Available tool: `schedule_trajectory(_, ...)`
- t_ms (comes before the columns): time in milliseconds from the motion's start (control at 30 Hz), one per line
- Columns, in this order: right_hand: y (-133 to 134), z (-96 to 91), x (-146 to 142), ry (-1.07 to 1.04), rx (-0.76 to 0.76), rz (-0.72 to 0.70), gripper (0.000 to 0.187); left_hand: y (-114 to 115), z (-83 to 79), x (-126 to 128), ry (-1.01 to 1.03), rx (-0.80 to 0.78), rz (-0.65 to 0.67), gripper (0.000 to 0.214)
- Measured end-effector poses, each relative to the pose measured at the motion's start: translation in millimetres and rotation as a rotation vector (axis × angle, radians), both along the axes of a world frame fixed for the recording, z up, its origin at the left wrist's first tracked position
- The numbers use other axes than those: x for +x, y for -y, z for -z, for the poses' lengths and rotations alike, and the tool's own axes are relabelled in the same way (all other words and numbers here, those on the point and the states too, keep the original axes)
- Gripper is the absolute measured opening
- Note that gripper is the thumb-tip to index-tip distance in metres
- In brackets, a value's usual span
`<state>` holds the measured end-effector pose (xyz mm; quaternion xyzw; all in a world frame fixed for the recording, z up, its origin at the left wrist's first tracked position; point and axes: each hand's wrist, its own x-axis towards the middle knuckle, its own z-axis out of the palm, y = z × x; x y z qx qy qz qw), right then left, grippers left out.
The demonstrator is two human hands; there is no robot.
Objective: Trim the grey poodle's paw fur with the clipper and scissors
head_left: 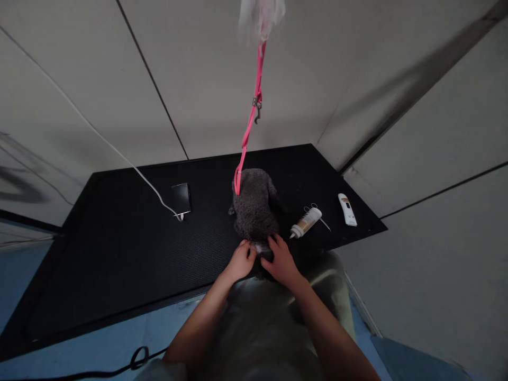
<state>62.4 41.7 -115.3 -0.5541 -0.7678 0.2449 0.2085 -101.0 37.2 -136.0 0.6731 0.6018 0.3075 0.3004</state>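
A small dog with curly dark grey fur (254,203) is on the black table, its rear towards me. My left hand (241,260) grips the left side of its hindquarters, fingers bent into the fur. On the other side my right hand (282,260) holds its rump, thumb below and fingers on top. A pale patch (260,247) shows between my hands at the dog's rear. Around the dog's front hangs a pink grooming loop (246,135), its strap running up to a whitish wrapping. The dog's head is mostly hidden from here.
To the right lie a white squeeze bottle (307,222), a scissors-like metal tool (325,224) partly under it, and a white handheld clipper-like device (347,210). A phone (181,198) with a white cable (130,161) lies left on the black table (119,254). Walls stand behind and right.
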Motion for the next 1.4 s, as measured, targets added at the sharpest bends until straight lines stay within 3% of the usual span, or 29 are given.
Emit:
schedule_trajectory(100, 1.1, 1.0, -0.2, -0.031, -0.008, 0.02, 0.067, 3.3, -8.0, -21.1, -0.121, -0.066, -0.008, 0.024)
schedule_trajectory(200, 0.7, 2.3, 0.4, -0.075, -0.011, 0.053, 0.069, 16.6, -19.7, -66.4, -0.22, -0.124, -0.109, 0.026)
schedule_trajectory(333, -0.9, 2.9, 1.2, -0.153, -0.032, 0.091, 0.075, 57.5, -36.1, -141.9, -0.543, -0.462, -0.12, 0.033)
schedule_trajectory(433, 0.2, 3.6, -5.3, -0.214, -0.059, 0.084, 0.078, 85.5, -52.7, -162.0, -0.698, -0.4, -0.236, 0.036)
schedule_trajectory(533, 4.5, 5.6, -22.4, -0.29, -0.078, 0.075, 0.081, 84.5, -63.7, -127.4, -0.494, -0.155, -0.126, 0.037)
schedule_trajectory(633, 11.0, 8.0, -43.5, -0.393, -0.057, 0.097, 0.082, 59.7, -52.2, -64.7, -0.152, 0.162, -0.128, 0.032)
schedule_trajectory(733, 18.8, 9.6, -54.1, -0.451, -0.012, 0.12, 0.078, 36.8, -25.0, -15.4, 0.058, 0.277, -0.351, 0.029)
schedule_trajectory(800, 24.0, 9.8, -50.7, -0.454, 0.005, 0.081, 0.079, 29.0, -8.0, 1.5, 0.161, 0.274, -0.447, 0.031)
schedule_trajectory(900, 25.1, 6.5, -26.4, -0.354, 0.018, -0.007, 0.081, 22.3, 6.0, 8.2, 0.315, 0.203, -0.529, 0.041)
schedule_trajectory(967, 15.0, 0.7, 5.1, -0.229, 0.009, 0.012, 0.069, 17.1, 6.4, 6.1, 0.427, 0.183, -0.589, 0.042)
schedule_trajectory(1033, -6.7, -6.8, 47.8, -0.157, 0.006, 0.165, 0.035, 10.5, 1.3, 1.8, 0.565, 0.149, -0.656, 0.045)
schedule_trajectory(1133, -53.6, -17.0, 116.1, -0.042, -0.016, 0.47, 0.032, -1.1, -12.0, -6.7, 0.754, 0.012, -0.717, 0.052)
schedule_trajectory(1267, -107.9, -21.7, 169.8, 0.069, -0.164, 0.636, 0.033, -15.0, -30.1, -16.1, 0.687, 0.057, -0.571, 0.037)
schedule_trajectory(1400, -131.5, -20.1, 179.2, 0.057, -0.287, 0.658, 0.033, -20.5, -38.8, -16.2, 0.574, 0.119, -0.458, 0.033)
